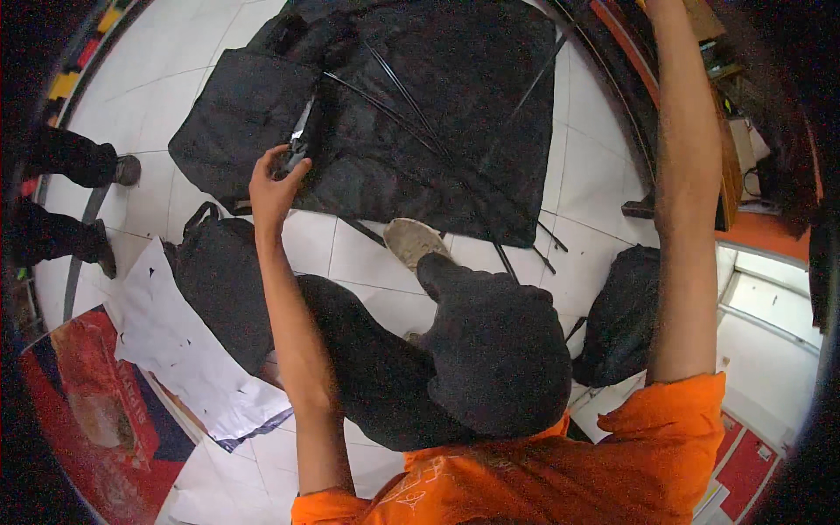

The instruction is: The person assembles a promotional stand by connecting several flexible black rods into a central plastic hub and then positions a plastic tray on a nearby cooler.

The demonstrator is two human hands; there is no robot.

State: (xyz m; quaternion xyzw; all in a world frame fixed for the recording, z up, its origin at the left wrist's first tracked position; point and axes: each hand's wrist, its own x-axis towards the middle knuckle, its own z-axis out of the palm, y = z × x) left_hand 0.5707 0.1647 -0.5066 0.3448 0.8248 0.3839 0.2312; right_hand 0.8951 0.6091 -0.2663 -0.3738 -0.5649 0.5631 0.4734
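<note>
My left hand [275,191] is closed around a small dark tool [296,156] with a shiny, blade-like strip; its exact kind is unclear. It hovers over or rests at the near edge of a folded black fabric piece [241,118]; contact cannot be told. To the right, a large black cloth [472,79] lies spread on the floor. Several thin black rods [411,122] lie across it, some ends sticking out past its near edge. My right forearm [689,175] stretches up toward the shelf side, and its hand is beyond the upper edge of the picture.
A black bag [621,315] lies at my right, another dark bag [223,280] at my left beside a white plastic sheet [188,337]. A red printed sack [105,394] is at lower left. Another person's shoes [128,170] stand at far left. Wooden shelving [726,188] lines the right.
</note>
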